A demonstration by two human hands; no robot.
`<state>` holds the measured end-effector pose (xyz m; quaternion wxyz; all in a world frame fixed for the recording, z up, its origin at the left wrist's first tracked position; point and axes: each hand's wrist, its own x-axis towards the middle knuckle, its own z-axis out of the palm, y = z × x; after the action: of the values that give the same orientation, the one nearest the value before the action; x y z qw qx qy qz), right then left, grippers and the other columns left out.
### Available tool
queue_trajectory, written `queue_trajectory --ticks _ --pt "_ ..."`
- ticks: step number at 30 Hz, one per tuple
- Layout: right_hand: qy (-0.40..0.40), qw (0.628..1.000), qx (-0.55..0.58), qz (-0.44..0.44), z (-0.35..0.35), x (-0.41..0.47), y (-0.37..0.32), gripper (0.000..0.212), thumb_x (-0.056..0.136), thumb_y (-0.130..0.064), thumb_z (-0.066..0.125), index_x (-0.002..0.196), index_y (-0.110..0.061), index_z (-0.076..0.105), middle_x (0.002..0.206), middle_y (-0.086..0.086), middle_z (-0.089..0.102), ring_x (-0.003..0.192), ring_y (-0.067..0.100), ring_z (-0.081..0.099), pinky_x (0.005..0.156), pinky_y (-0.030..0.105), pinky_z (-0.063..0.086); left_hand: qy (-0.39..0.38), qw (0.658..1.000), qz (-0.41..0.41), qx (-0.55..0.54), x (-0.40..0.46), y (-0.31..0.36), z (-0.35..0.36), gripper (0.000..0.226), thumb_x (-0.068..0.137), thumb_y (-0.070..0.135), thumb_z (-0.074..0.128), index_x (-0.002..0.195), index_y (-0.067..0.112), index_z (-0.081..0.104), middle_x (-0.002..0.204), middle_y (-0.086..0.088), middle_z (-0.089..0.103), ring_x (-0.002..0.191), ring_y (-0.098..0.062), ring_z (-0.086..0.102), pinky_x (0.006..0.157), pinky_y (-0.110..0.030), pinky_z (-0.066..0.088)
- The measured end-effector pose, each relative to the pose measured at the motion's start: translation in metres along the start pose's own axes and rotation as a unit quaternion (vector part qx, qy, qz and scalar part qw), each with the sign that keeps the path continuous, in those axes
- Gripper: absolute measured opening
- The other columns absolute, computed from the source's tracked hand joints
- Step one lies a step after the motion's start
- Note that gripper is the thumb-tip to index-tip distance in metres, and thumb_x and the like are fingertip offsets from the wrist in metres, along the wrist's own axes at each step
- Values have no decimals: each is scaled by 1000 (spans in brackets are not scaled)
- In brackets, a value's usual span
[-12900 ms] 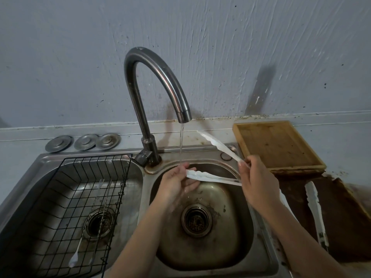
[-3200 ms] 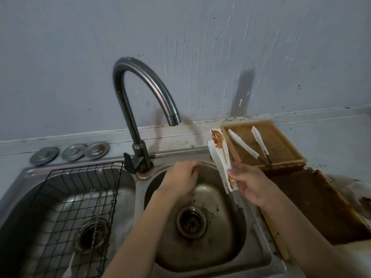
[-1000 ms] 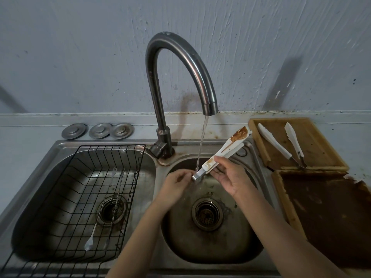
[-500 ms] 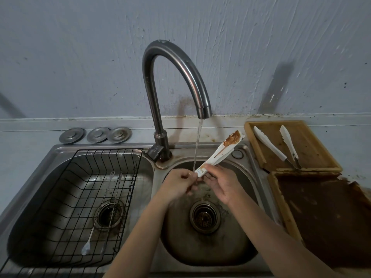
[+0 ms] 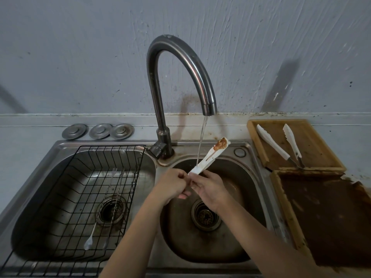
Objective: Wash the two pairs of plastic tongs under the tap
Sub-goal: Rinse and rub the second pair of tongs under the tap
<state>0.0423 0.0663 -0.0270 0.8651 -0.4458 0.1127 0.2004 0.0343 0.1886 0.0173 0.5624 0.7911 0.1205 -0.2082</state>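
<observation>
Presently, right hand (image 5: pixel 210 190): fingers grasping the handle end of the soiled tongs (image 5: pixel 208 157), arms pressed together, brown-smeared tips raised toward the back.
Left hand (image 5: pixel 170 187): fingers pinched at the same handle end.
Tap (image 5: pixel 180 77): thin stream landing on the soiled tongs over the right basin (image 5: pixel 251 177).
Clean tongs (image 5: pixel 281 146): lying spread on the wooden tray (image 5: pixel 319 151), on the worktop right of the sink.
</observation>
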Motion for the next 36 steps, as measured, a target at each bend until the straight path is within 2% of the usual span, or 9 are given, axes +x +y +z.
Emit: queue_trajectory --ticks 2,6,12,17,23,26,29,33,36 --pt "4 1000 -12 7 0 0 -2 17 85 -1 60 101 3 61 87 15 65 76 18 67 69 28 56 -4 1000 -4 3 0 -1 0 26 96 13 45 73 14 57 73 -3 61 60 -11 64 46 -15 51" --pt "52 996 66 37 0 4 -4 18 91 -16 57 102 -3 62 90 17 69 82 24 68 75 35 57 -10 1000 -6 0 -1 -1 -2 27 96 14 45 72 13 57 70 -3 61 58 -10 64 47 -15 51" --pt "29 999 4 29 1 0 -5 23 80 4 64 102 5 58 81 14 64 66 16 68 62 25 56 -21 1000 -5 10 -2 1 0 24 96 14 46 74 14 57 72 -4 61 61 -11 64 49 -16 53" --pt "78 995 54 31 1 4 -9 24 86 -15 63 103 1 61 76 11 65 71 19 66 61 29 57 -36 999 4 -3 -4 7 2 25 96 15 46 74 13 57 75 -4 61 61 -11 63 51 -16 53" --pt "20 1000 -4 19 -2 -2 -10 20 78 6 65 97 5 59 79 14 64 68 18 67 60 25 55 -36 999 8 8 -8 8 1 26 96 12 45 72 13 56 72 -3 61 61 -12 62 51 -16 53" --pt "21 999 34 26 -2 0 -14 17 82 2 62 99 5 59 77 14 64 63 17 66 54 24 53 -35 999 15 4 -8 11 2 26 96 12 45 72 13 56 71 -3 60 59 -10 62 50 -15 52" --pt "22 995 88 32 -4 1 -15 19 87 -4 58 104 4 58 81 16 65 68 19 66 58 26 55 -31 999 22 1 -7 15 2 26 96 11 45 72 13 55 69 -3 59 58 -10 62 50 -16 52" --pt "-5 999 30 19 -6 -2 -21 18 80 15 55 97 11 57 72 17 66 65 19 67 59 24 55 -25 999 25 15 -6 17 5 29 96 9 44 69 14 56 66 -1 58 59 -12 61 49 -16 52" --pt "7 1000 18 13 -5 -2 -27 24 80 16 52 103 13 54 81 21 63 69 22 66 57 24 54 -21 999 30 13 -6 17 6 30 96 11 44 69 15 56 65 -1 58 57 -11 61 48 -16 52"
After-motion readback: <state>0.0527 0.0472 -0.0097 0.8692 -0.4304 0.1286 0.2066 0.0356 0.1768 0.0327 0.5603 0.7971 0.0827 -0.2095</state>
